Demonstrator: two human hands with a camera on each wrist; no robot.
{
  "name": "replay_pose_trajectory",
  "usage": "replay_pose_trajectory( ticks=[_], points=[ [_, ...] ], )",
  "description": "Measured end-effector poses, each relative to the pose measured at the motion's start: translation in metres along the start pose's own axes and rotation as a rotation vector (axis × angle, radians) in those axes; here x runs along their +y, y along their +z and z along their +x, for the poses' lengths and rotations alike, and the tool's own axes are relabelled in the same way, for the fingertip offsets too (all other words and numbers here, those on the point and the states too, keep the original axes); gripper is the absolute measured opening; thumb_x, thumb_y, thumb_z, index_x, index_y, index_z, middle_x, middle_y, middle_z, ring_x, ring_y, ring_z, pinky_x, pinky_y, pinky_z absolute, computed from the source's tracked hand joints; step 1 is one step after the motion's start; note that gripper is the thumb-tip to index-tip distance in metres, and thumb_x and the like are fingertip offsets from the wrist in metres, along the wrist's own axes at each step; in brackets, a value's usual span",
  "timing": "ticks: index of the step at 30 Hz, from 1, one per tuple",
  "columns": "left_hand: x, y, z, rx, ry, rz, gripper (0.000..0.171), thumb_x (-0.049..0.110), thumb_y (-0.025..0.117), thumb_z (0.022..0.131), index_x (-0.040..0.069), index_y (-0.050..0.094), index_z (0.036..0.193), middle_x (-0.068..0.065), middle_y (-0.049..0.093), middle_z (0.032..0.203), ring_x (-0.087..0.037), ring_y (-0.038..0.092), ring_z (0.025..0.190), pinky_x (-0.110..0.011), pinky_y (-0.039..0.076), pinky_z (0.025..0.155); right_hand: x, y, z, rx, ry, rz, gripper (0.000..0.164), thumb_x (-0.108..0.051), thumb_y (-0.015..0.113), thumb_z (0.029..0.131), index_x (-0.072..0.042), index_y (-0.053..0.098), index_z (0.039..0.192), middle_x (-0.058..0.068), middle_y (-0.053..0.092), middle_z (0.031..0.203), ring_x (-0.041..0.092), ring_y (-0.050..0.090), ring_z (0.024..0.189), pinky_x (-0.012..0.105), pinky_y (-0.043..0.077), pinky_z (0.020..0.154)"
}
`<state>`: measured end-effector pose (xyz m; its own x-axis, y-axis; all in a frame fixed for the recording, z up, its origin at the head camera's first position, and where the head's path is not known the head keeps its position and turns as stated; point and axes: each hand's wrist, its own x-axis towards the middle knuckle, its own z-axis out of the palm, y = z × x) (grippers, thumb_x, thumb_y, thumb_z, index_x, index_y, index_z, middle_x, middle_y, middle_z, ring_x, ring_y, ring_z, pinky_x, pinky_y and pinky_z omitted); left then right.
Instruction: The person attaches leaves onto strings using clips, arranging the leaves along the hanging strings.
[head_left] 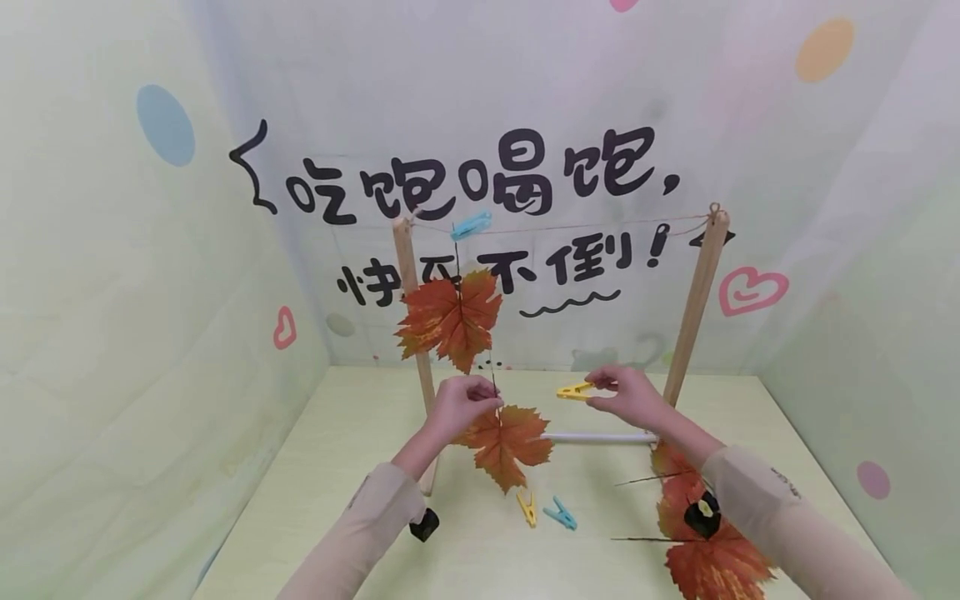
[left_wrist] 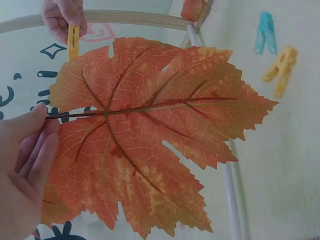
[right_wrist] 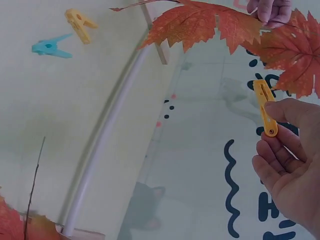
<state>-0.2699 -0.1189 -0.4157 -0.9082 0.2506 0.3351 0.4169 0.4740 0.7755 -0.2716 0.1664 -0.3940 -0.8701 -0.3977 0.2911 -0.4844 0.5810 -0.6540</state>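
Thumb and fingertips of my left hand [head_left: 467, 407] pinch the thin dark stem of an orange-red artificial maple leaf [head_left: 510, 450], whose blade spreads below the hand. To the right, level with it, my right hand [head_left: 628, 397] pinches a yellow clothespin [head_left: 573, 392]; in the right wrist view this clothespin [right_wrist: 265, 107] sits between thumb and fingers, apart from the leaf. Above my left hand, another maple leaf [head_left: 450, 321] hangs by its stem from a string [head_left: 600, 224], held there by a blue clothespin [head_left: 472, 226].
The string runs between a left wooden post [head_left: 406, 254] and a right wooden post [head_left: 696, 308], joined low down by a white rod [head_left: 600, 437]. A yellow clothespin [head_left: 528, 510] and a blue clothespin [head_left: 561, 514] lie on the table. More maple leaves [head_left: 712, 567] lie near my right forearm.
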Motion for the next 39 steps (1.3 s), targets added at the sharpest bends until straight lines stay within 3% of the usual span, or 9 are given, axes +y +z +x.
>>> replay_pose_trajectory(
  ticks=[6, 13, 22, 39],
  points=[
    [0.015, -0.002, 0.008, -0.002, -0.020, -0.038, 0.010, 0.011, 0.071, 0.077, 0.005, 0.069, 0.085, -0.002, 0.067, 0.077, -0.011, 0.060, 0.068, -0.022, 0.052, 0.063, -0.014, -0.021, 0.008, 0.028, -0.023, 0.005, 0.025, 0.001, 0.068, 0.076, 0.009, 0.061, 0.099, 0.020, 0.062, 0.096, 0.030, 0.057, 0.089, 0.042, 0.049, 0.083],
    [0.026, -0.005, 0.020, 0.025, 0.013, -0.077, 0.010, 0.010, 0.072, 0.076, 0.004, 0.070, 0.085, -0.005, 0.068, 0.078, -0.012, 0.061, 0.067, -0.023, 0.053, 0.063, -0.027, -0.039, 0.016, 0.024, -0.105, 0.039, 0.026, 0.004, 0.066, 0.077, 0.012, 0.058, 0.100, 0.023, 0.060, 0.098, 0.033, 0.056, 0.091, 0.043, 0.048, 0.085],
    [0.039, -0.011, 0.036, 0.098, 0.030, -0.099, 0.010, 0.011, 0.072, 0.076, 0.003, 0.071, 0.082, -0.007, 0.068, 0.076, -0.013, 0.059, 0.063, -0.023, 0.051, 0.060, -0.050, -0.057, 0.025, 0.026, -0.101, 0.023, 0.027, 0.001, 0.065, 0.079, 0.010, 0.057, 0.103, 0.022, 0.060, 0.101, 0.031, 0.056, 0.094, 0.042, 0.046, 0.088],
    [0.085, -0.021, 0.069, 0.180, 0.009, -0.081, 0.016, 0.017, 0.071, 0.079, 0.003, 0.071, 0.087, -0.006, 0.068, 0.078, -0.015, 0.060, 0.068, -0.023, 0.052, 0.063, -0.085, -0.094, 0.043, 0.202, -0.186, -0.009, 0.029, -0.005, 0.069, 0.079, 0.006, 0.060, 0.105, 0.019, 0.063, 0.099, 0.026, 0.059, 0.091, 0.035, 0.049, 0.083]
  ],
)
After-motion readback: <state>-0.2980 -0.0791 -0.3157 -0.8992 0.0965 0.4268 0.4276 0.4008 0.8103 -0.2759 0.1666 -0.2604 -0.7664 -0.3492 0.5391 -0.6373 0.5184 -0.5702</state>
